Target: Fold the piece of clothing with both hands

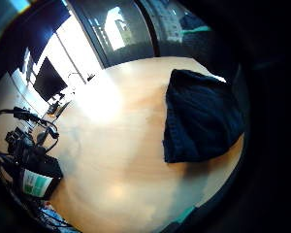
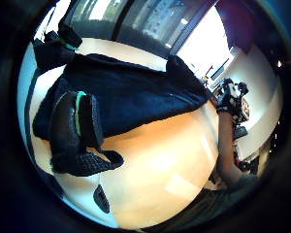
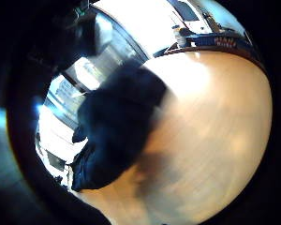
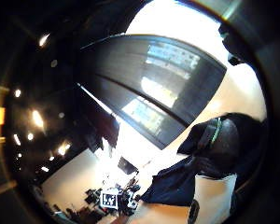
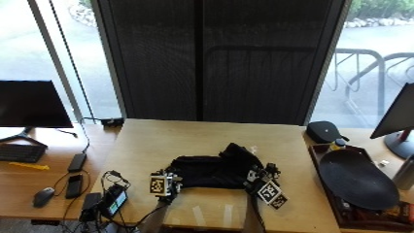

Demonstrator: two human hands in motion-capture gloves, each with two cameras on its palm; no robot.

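**Garment: bunched, fold barely started**

Garment (image 5: 210, 171) is a dark, rumpled heap mid-bench (image 5: 194, 138), one flap sticking up at its far right corner. No clean fold visible, so I judge most of the work is left: flatten, then fold.

Left hand (image 5: 163, 185) sits at the near-left edge, right hand (image 5: 262, 180) at the near-right edge. Left thumb-side view shows gloved fingers (image 2: 75, 131) hanging curled just above the cloth. Right fingers' state: can't tell.

I can't see either hand's fingers in the outside view. The garment (image 5: 213, 171) looks smeared in the right little-finger palm view, and its near edge is hidden.
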